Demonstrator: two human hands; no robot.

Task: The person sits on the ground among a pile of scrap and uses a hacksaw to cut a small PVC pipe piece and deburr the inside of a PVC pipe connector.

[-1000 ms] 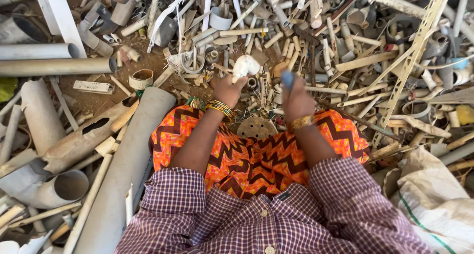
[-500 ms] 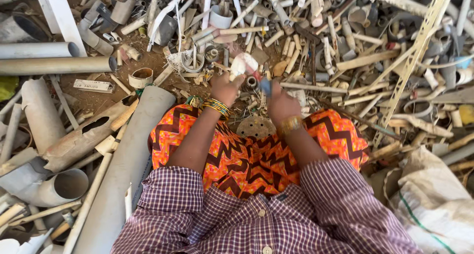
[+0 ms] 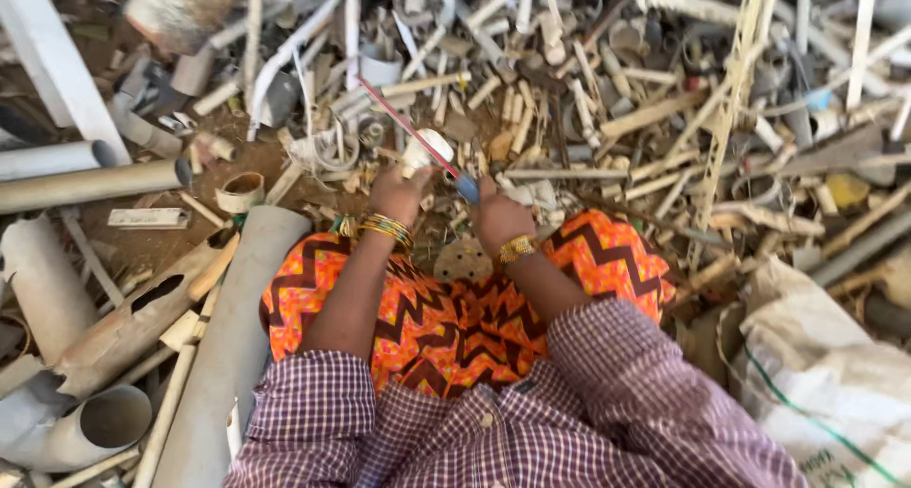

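My left hand (image 3: 397, 192) holds a white plastic pipe fitting (image 3: 423, 151) just above my lap, gold bangles on the wrist. My right hand (image 3: 498, 218) grips the blue handle (image 3: 467, 186) of a thin red saw blade (image 3: 403, 126), which slants up and left across the fitting. Both hands are close together over my orange zigzag-patterned skirt (image 3: 455, 308). The scrap heap of broken plastic pipe pieces (image 3: 569, 90) lies right in front of them.
Large grey pipes (image 3: 228, 336) lie at my left, with more tubes (image 3: 85, 180) beyond. A white sack (image 3: 835, 384) sits at the right. A long yellowish slotted strip (image 3: 735, 99) leans over the heap. Bare earth (image 3: 152, 246) shows at left.
My right hand moved left from beside the left hand, bringing the blue-handled blade across the white fitting. The left hand stayed in place with the fitting.
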